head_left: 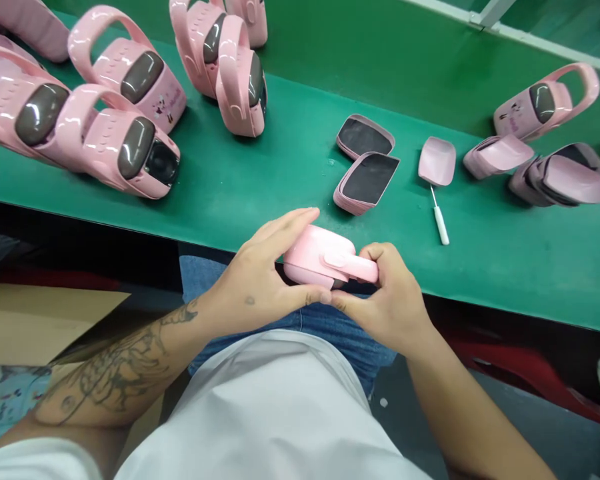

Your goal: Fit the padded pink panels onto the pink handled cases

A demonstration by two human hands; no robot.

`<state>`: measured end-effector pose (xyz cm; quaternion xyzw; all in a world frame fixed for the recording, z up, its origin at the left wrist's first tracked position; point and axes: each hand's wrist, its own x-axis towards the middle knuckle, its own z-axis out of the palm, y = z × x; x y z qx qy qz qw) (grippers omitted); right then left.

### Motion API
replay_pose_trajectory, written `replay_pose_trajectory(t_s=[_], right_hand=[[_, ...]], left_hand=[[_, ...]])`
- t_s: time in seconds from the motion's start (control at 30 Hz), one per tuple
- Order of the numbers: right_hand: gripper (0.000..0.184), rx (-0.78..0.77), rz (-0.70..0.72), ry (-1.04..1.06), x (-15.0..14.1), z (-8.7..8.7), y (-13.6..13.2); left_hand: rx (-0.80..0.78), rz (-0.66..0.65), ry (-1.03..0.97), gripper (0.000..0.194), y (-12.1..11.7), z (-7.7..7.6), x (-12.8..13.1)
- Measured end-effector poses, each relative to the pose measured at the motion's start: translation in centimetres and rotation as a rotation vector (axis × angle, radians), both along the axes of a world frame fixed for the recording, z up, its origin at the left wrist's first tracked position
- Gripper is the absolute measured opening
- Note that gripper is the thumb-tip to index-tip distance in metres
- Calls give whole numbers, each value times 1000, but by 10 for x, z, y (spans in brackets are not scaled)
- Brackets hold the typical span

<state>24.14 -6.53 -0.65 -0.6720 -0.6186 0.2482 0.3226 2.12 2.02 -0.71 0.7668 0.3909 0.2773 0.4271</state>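
Device (313,255), pink w/ a loop handle (364,268), sits betw. both hands, nearer the wearer than the screwdriver (441,227) & to the L of it; it shows over the front edge of the green bench (220,207), can't tell if it touches. Key relation: its long axis runs approx. L–R, hand to hand, body end at the L, handle end at the R & a bit nearer the wearer. That's roughly crosswise to the screwdriver, whose shaft points away from the wearer. Neither hand is nearer to it; both are in contact. L hand (255,280) spans the body, fairly wide: fingers along the far side, thumb along the near side. R hand (393,303) is narrower: fingers curled at the handle, thumb stretched in along the near side, tip meeting the L thumb by a small dark part of the device. Underside's hidden, so can't tell what's pressed there. My read: any turn about that axis would need both hands to go tog. Re the screwdriver: pink shell (437,161) just past its tip; dark-lined shells (367,179) to its L, betw. it & the other pink devices (105,140); more shells (573,179) off to its R.
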Motion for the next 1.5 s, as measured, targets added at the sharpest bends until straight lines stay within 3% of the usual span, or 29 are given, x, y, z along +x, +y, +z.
replay_pose_trajectory(t_s=[0.13,0.27,0.47,0.8,1.27,1.5], right_hand=[[49,-25,76,25,8,0,7],[35,-4,166,28,8,5,9],[33,-4,143,-31,2,6,10],[43,12,132,-69,2,1,15],[42,126,159,-138,-2,1,19],[53,118,130,-186,-1,-2,20]], left_hand=[[52,-85,7,91,0,-3,1],[64,-25,57,91,-10,2,5],[124,2,79,79,-17,8,6],[332,-67,-63,73,-13,-7,5],[147,-55,-117,62,-2,0,-1],[374,-18,-118,61,-4,-12,1]])
